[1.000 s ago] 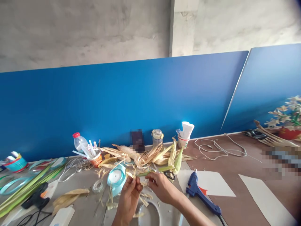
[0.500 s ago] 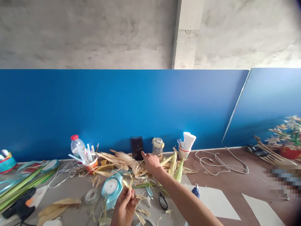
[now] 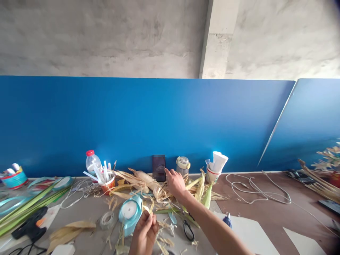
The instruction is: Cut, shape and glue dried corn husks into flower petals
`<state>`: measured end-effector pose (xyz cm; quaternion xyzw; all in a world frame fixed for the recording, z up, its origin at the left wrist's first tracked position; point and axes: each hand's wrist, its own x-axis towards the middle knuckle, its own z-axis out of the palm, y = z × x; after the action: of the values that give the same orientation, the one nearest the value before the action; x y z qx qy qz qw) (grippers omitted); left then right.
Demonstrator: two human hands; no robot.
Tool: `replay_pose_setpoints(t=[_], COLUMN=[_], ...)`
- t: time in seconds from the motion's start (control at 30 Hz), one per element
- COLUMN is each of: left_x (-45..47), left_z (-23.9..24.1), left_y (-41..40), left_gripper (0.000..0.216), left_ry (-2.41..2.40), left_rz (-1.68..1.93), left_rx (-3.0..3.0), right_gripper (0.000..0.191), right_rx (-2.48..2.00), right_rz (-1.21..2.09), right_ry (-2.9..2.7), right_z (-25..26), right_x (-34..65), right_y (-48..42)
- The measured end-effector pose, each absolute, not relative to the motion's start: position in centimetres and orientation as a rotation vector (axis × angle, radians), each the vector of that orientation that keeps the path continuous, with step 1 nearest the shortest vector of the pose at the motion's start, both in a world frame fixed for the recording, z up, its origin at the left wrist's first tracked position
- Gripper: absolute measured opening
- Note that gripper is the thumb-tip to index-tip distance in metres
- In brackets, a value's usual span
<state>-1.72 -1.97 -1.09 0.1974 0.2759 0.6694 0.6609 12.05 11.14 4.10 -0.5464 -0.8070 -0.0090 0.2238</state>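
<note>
Low in the middle, my left hand (image 3: 145, 232) pinches a thin strip of dried corn husk (image 3: 149, 208) between thumb and fingers. My right hand (image 3: 176, 183) reaches forward over a heap of dry corn husks (image 3: 145, 180). Its index finger points at the right edge of a dark phone (image 3: 158, 170), which stands against the blue partition; whether the fingertip touches it I cannot tell. Beside my left hand lies a roll of light blue ribbon (image 3: 130, 210). Black-handled scissors (image 3: 188, 231) lie below my right forearm, their blades partly covered.
Behind the husks stand a lidded jar (image 3: 183, 165), a paper cup (image 3: 213, 175) with white rolls, and a bottle (image 3: 92, 163). A black glue gun (image 3: 32, 225), clear tape (image 3: 106, 220) and green leaves (image 3: 34, 205) lie left. White cable (image 3: 260, 189) and white card (image 3: 252, 230) lie right.
The view has turned slightly left, so things sit further right in the picture. My right index finger stays at the phone, whose screen looks lighter. My left hand still holds the husk strip.
</note>
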Motion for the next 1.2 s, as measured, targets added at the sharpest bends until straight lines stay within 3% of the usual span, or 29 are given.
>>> replay_pose_setpoints(t=[0.23, 0.5, 0.9, 1.2], left_x=[-1.4, -0.9, -1.1, -1.2], left_z=[-0.5, -0.3, -0.2, -0.1], left_y=[-2.6, -2.9, -2.9, -3.2], left_gripper=[0.019, 0.013, 0.011, 0.007], left_ry=[0.572, 0.48, 0.582, 0.534], left_rz=[1.497, 1.473, 1.508, 1.41], left_rx=[0.492, 0.563, 0.609, 0.651], right_gripper=[0.03, 0.024, 0.026, 0.022], right_rx=[-1.313, -1.652, -1.814, -1.684], right_rz=[0.304, 0.415, 0.402, 0.524], right_ry=[-2.039, -1.955, -2.107, -2.175], right_z=[3.8, 0.0, 1.9, 2.9], right_x=[19.2, 27.4, 26.1, 22.7], right_y=[3.6, -3.8, -5.7, -3.3])
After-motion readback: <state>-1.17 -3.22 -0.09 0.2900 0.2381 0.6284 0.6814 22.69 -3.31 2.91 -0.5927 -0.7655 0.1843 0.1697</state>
